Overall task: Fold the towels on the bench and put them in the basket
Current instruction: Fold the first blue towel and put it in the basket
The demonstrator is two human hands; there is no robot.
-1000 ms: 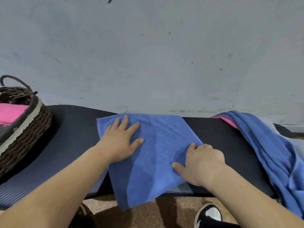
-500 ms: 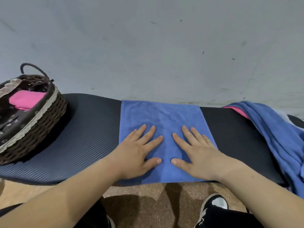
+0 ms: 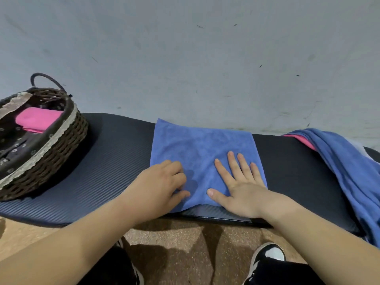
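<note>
Left hand point(image 3: 162, 186), flat a moment ago, now pinches the left edge of the soft, light towel point(image 3: 201, 145), likely the best hold; right hand point(image 3: 240, 182) presses it flat, fingers straight.

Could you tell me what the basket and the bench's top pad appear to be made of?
The basket looks like dark brown woven wicker or rattan, given its braided strands, with a floral fabric liner. The bench pad seems dark matte foam or rubber, given its fine parallel ribs.
</note>
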